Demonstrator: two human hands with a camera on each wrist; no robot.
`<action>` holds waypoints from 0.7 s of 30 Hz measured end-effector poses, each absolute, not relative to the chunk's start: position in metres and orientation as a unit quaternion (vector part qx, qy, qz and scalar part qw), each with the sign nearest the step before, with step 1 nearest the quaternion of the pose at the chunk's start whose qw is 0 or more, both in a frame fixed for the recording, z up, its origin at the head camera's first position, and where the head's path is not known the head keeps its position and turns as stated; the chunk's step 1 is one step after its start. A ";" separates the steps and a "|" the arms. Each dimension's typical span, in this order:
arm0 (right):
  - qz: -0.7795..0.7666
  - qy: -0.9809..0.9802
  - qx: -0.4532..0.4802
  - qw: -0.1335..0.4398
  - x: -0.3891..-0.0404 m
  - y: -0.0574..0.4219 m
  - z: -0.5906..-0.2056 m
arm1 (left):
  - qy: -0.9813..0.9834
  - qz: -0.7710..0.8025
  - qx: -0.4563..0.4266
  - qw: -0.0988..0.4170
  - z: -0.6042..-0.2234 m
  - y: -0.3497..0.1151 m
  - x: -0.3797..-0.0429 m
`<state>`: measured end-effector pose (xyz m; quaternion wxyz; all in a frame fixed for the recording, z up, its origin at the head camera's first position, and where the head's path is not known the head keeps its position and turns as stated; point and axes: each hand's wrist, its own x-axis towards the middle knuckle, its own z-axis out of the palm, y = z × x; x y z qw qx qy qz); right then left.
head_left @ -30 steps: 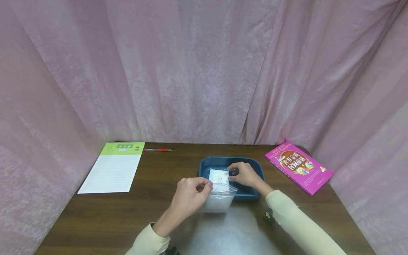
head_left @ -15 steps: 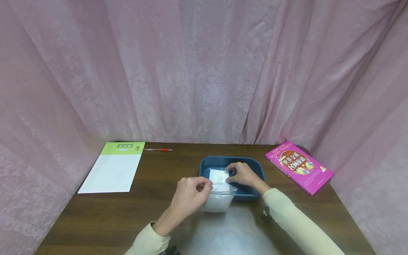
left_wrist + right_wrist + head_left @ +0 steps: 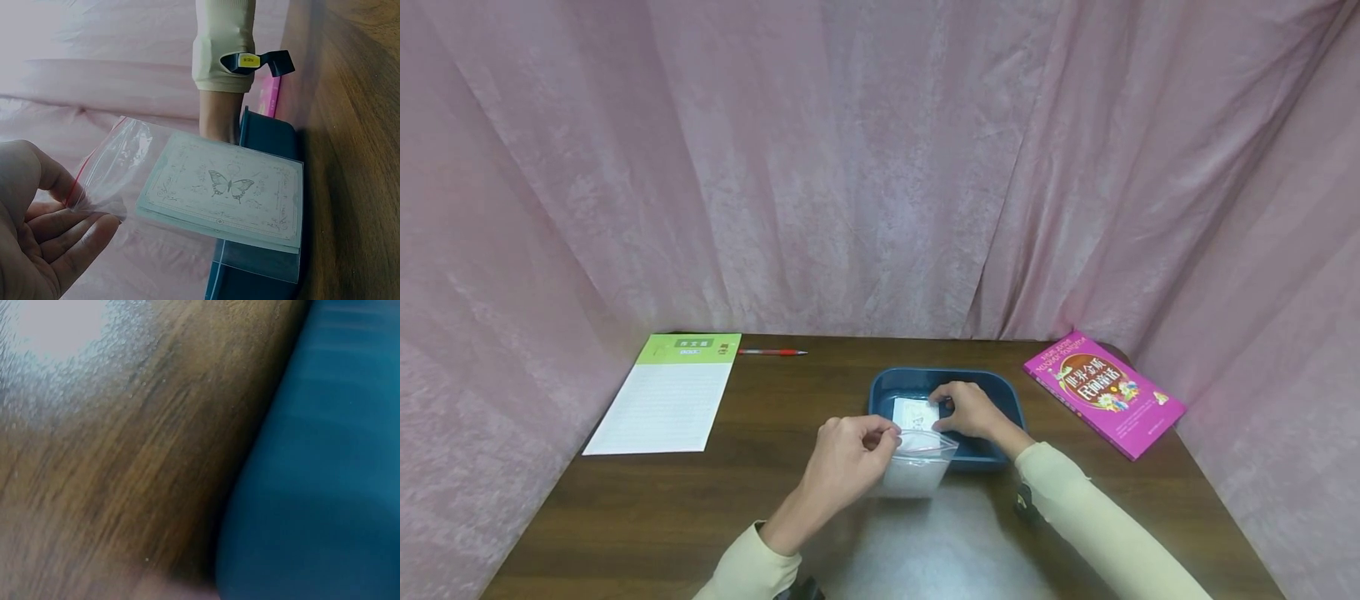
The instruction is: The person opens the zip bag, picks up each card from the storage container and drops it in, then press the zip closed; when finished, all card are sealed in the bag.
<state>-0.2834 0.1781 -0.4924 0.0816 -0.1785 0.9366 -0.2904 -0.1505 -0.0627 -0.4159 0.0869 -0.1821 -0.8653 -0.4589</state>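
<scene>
In the left wrist view my left hand (image 3: 50,225) pinches the red-lined zip edge of a clear zip bag (image 3: 112,165). Inside it lies a stack of pale cards (image 3: 219,187), the front one printed with a butterfly. The head view has this left hand (image 3: 846,458) in front of the blue tray (image 3: 951,375), the bag hanging over the tray's near rim. My right hand (image 3: 973,412) reaches into the tray, bent thumb and index finger at the right edge of a white printed card (image 3: 915,412). In the right wrist view the fingers are out of sight.
A green-topped writing pad (image 3: 666,396) lies at the left, a red pen (image 3: 771,352) beside it. The pink book (image 3: 1105,392) sits right of the tray on the dark wooden table (image 3: 760,400). Pink curtains (image 3: 865,167) hang around the table.
My right hand has shifted slightly left, its fingertips coming further over the card's right edge. The left hand and the bag stay nearly still.
</scene>
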 end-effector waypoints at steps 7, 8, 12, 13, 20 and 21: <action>-0.291 0.936 -0.185 0.066 -0.284 0.177 -0.490 | -0.864 -0.459 -0.186 0.092 -0.414 -0.062 -0.151; -0.291 0.937 -0.185 0.062 -0.284 0.176 -0.490 | -0.864 -0.458 -0.186 0.093 -0.414 -0.062 -0.151; -0.294 0.937 -0.184 0.040 -0.284 0.176 -0.489 | -0.865 -0.457 -0.185 0.093 -0.414 -0.062 -0.151; -0.296 0.937 -0.183 0.035 -0.284 0.176 -0.489 | -0.865 -0.457 -0.185 0.092 -0.414 -0.062 -0.151; -0.327 0.929 -0.169 0.032 -0.284 0.178 -0.485 | -0.865 -0.461 -0.181 0.085 -0.414 -0.062 -0.150; -0.334 0.927 -0.166 0.033 -0.284 0.178 -0.485 | -0.865 -0.461 -0.181 0.085 -0.414 -0.062 -0.151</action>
